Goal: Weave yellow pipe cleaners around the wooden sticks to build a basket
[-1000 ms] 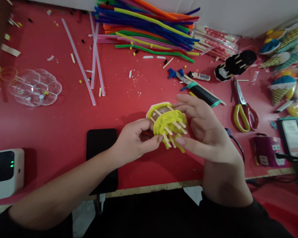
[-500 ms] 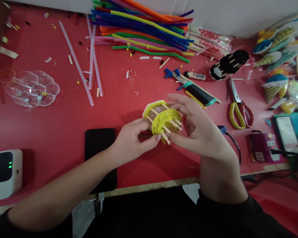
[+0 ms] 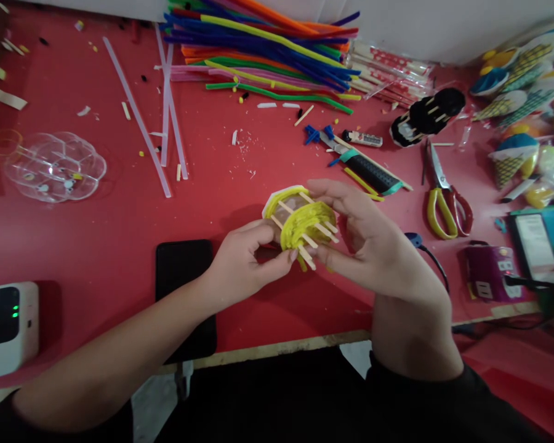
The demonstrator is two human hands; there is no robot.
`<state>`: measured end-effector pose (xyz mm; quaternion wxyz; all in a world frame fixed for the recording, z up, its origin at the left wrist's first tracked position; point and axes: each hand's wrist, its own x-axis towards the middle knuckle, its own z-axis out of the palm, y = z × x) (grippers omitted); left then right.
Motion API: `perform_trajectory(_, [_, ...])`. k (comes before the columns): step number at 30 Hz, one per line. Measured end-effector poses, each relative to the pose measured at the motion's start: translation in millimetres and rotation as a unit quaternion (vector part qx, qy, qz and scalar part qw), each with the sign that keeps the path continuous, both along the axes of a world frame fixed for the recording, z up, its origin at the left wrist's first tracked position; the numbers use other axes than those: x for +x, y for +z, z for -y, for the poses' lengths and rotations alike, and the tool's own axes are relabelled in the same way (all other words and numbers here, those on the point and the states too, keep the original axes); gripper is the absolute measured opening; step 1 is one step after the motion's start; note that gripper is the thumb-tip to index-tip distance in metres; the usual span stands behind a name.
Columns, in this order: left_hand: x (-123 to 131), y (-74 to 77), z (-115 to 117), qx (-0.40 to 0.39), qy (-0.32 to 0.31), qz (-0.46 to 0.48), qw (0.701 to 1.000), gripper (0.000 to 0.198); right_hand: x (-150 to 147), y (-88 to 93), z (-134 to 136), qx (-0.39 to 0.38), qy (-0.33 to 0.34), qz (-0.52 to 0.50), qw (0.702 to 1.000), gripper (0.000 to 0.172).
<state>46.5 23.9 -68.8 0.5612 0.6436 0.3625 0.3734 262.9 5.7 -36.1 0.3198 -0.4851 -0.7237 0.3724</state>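
Between my hands, tilted above the red table [image 3: 258,320], is a small yellow pipe-cleaner craft piece [image 3: 305,224] with pale wooden sticks running through it. Its far end has a yellow rim with a white edge. My left hand [image 3: 252,258] pinches its lower left side, thumb by the stick ends. From the right, my right hand [image 3: 362,237] curves round it, with the thumb at the lower sticks and the fingers on the far side. A similar black craft piece [image 3: 427,117] lies farther back on the right.
Bundled coloured pipe cleaners [image 3: 268,49] lie at the back. A utility knife [image 3: 369,172] and scissors [image 3: 443,203] are to the right. A black phone [image 3: 184,277], a clear flower-shaped tray [image 3: 55,166] and a white device [image 3: 13,326] are to the left. Scraps are scattered about.
The view has shifted slightly. Both hands keep nearly the same hold on the yellow craft piece, and little else differs.
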Motion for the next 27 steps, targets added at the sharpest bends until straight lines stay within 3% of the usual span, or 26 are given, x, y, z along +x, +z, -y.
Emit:
perform_trajectory(10, [-1,-2.3,1,0.024,-0.001,-0.009,1.0,0.009,-1,4.3,1,-0.006,-0.006,0.002,1.0,0.067])
perform_trajectory(27, [-1,0.9,4,0.023,0.02,-0.022,0.999,0.012,-14,10.4,4,0.071,-0.042,0.111,0.99,0.068])
